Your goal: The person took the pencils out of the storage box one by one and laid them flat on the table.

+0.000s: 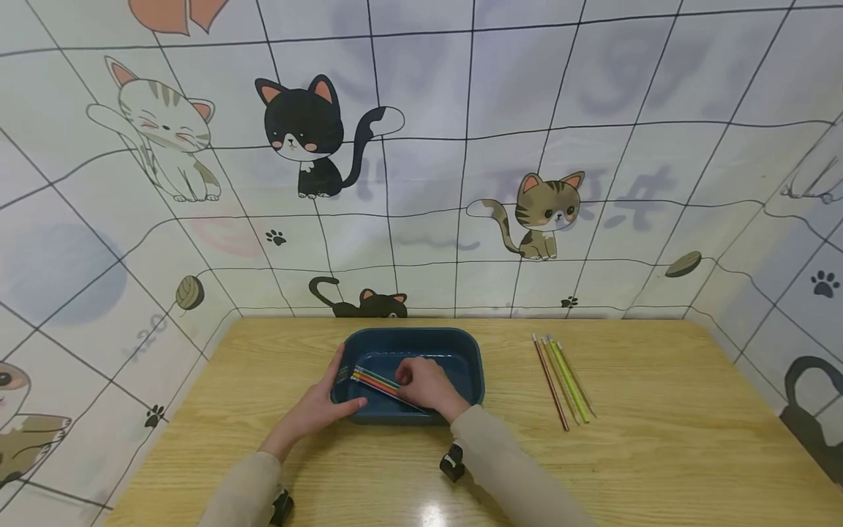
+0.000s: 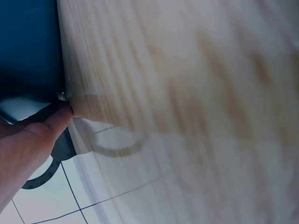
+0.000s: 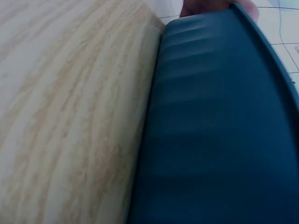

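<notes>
A dark blue rectangular tray [image 1: 415, 419] stands on the table. My left hand [image 1: 319, 402] grips its near left corner, the thumb over the front rim and the fingers along the left wall. In the left wrist view, the left hand [image 2: 35, 140] meets the tray's side [image 2: 30, 46]. Inside, several pencils [image 1: 375, 381] in orange, red, green and other colours slant from the left wall toward the front. My right hand [image 1: 428, 384] reaches in over them, thumb and fingers curled together at the pencils and covering part of them. The right wrist view shows the tray's outer wall [image 3: 215, 116].
Several more pencils [image 1: 562, 377], red-brown, yellowish and bright green, lie apart on the wooden table [image 1: 658, 410] to the right of the tray. A white cloth [image 1: 421, 219] with cat drawings and a grid hangs behind and at both sides.
</notes>
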The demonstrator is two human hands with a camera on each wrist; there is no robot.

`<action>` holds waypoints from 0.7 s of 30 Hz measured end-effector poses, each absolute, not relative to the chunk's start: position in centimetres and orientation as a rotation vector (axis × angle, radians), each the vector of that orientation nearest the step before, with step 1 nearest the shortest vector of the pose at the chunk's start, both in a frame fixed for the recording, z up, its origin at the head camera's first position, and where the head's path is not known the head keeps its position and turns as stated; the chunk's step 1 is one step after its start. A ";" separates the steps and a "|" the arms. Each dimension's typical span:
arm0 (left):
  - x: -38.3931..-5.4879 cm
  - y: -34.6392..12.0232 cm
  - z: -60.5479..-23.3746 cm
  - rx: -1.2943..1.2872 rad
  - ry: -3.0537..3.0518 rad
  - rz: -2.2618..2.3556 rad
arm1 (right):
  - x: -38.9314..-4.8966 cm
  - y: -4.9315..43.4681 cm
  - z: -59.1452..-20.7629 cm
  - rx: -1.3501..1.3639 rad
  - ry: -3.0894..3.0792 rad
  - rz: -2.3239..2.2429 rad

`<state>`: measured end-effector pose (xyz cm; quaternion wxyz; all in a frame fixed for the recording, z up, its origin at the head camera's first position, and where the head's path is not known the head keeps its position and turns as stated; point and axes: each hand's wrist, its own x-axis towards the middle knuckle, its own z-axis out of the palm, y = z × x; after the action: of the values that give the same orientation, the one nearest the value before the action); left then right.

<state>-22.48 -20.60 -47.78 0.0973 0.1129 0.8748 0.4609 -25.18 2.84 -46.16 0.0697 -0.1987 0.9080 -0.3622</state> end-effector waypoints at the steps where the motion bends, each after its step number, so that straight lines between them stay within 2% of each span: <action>1: -22.5 -20.6 -47.8 0.335 2.591 1.362 | -25.2 2.8 -46.3 -0.588 2.743 -1.072; 11: -22.6 -20.6 -47.6 0.339 2.605 1.338 | -25.5 2.2 -46.4 -0.518 2.769 -0.993; 21: -22.4 -20.6 -47.4 0.344 2.591 1.351 | -25.6 2.8 -46.5 -0.567 2.525 -1.218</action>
<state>-22.40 -20.55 -47.43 0.0996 0.1162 0.8762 0.4569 -25.59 2.76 -46.54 0.1402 -0.1964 0.8741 -0.4215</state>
